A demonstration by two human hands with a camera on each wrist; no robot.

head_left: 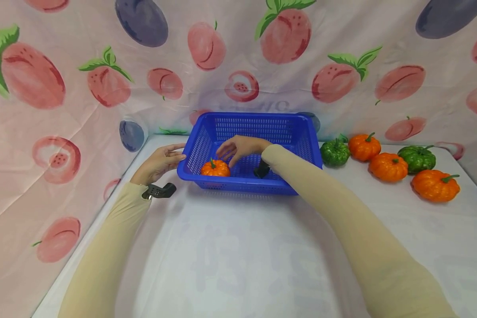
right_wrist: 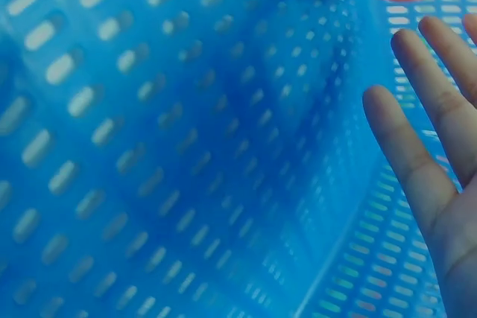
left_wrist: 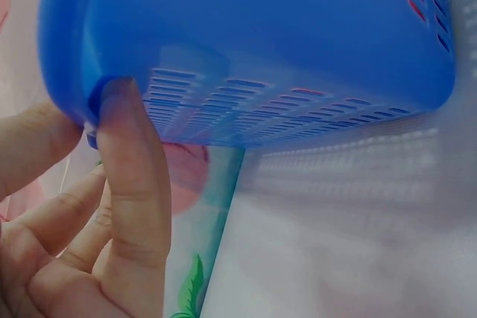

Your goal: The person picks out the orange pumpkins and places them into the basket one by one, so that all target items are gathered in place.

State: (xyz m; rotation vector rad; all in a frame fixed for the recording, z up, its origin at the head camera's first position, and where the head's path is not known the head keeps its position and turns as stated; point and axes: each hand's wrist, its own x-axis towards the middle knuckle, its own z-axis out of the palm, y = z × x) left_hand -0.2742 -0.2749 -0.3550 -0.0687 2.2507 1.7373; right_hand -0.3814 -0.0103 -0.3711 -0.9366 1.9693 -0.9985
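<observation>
Handling the glossy, ribbed orange pumpkin [head_left: 216,169], which sits in the near left corner of the blue perforated plastic basket [head_left: 246,187], probably goes best with the rim kept steady and the fingertips clear of the walls. The left hand [head_left: 157,163] pinches the basket's left rim between thumb and finger, while the right hand [head_left: 243,147] angles down inside, fingers apart and holding nothing, just beside the pumpkin.
</observation>
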